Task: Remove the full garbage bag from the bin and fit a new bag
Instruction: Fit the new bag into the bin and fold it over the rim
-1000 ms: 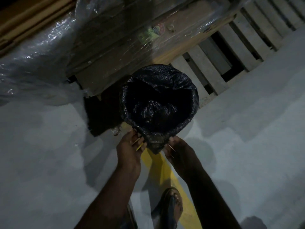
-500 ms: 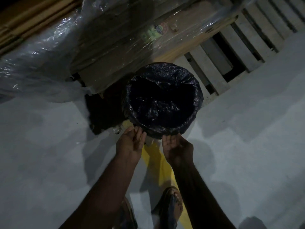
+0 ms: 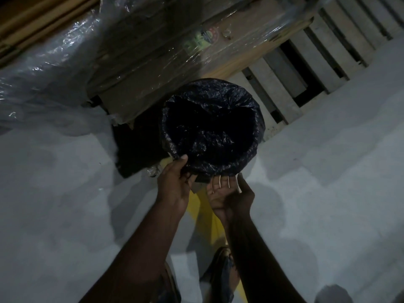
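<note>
As the black garbage bag (image 3: 218,165) overhangs just beyond both hands, left hand (image 3: 175,184) pinches its hem; right hand (image 3: 229,194), fingers (image 3: 224,182) straight, touches it.

No word, number or brand is reading clearly anywhere. One round printed label (image 3: 206,36), in green, red and white, is sitting on the side of the brown cardboard box (image 3: 140,99), under the clear plastic wrap (image 3: 65,62); glare and blur are hiding its lettering. A yellow painted stripe (image 3: 204,217) is running along the grey floor (image 3: 65,215) as the only marking there, and it is carrying no characters. The black crinkled plastic garbage bag (image 3: 218,99) is showing plain film without any print.
</note>
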`<state>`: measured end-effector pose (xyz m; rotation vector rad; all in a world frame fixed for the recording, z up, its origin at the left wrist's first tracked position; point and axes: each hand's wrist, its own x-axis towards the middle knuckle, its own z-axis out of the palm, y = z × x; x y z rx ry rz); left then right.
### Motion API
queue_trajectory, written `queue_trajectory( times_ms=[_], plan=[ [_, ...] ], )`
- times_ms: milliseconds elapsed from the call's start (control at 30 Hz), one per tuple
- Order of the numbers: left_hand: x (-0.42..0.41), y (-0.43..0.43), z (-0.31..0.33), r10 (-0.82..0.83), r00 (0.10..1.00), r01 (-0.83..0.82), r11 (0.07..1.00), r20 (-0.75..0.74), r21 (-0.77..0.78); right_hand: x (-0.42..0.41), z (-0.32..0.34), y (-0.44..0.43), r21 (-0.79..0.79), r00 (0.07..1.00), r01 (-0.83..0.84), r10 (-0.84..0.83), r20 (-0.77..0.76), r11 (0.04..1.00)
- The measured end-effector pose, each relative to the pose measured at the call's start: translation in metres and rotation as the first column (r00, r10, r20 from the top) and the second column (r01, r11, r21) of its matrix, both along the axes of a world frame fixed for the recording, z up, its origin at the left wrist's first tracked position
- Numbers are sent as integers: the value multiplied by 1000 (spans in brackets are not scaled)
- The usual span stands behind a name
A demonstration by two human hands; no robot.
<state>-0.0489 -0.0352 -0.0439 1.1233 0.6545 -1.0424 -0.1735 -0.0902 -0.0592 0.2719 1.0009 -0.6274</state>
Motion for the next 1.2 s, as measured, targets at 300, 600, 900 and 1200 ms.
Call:
queue_trajectory(
  times_ms=[300,600,900,1200],
  plan=[
    [4,5,-17,-138,989,142,984,44,-105,-11,-19,-17,-114,872,-459,422,-247,881],
    [20,15,19,-575,283,-215,742,767,635,-48,15,-60,-304,330,-477,-153,-932,824],
    [69,-112,10,-757,-581,380,72,299,922,77,34,-134,-241,237,-966,45,-970,-91],
    [108,-124,-62,-421,-864,-69,-442,-275,894,94,-20,-179,54,-17,-997,523,-852,56]
  ],
)
